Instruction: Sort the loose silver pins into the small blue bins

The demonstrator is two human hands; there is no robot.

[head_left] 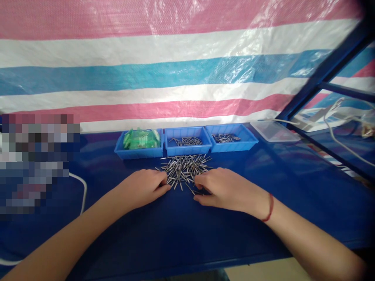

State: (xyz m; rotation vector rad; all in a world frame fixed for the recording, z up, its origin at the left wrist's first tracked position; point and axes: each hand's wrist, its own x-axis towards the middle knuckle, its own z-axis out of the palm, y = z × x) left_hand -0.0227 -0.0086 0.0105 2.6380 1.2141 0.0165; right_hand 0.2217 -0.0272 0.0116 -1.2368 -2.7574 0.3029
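A heap of small metal pins (185, 168) lies on the blue table (181, 234). My left hand (145, 187) rests at the heap's near left edge, fingers curled and pinched on pins I can barely see. My right hand (224, 188) sits at the near right edge, fingers bent and pinching pins, a red string round its wrist. Behind the heap stand three blue trays: the left tray (120, 150) holds green parts, the middle tray (187, 150) and the right tray (249, 143) hold metal pins.
A clear plastic lid or box (274, 130) lies at the back right. A white cable (83, 187) runs along the left. A dark blue frame bar (319, 70) slants on the right. A striped tarp (175, 58) hangs behind the table.
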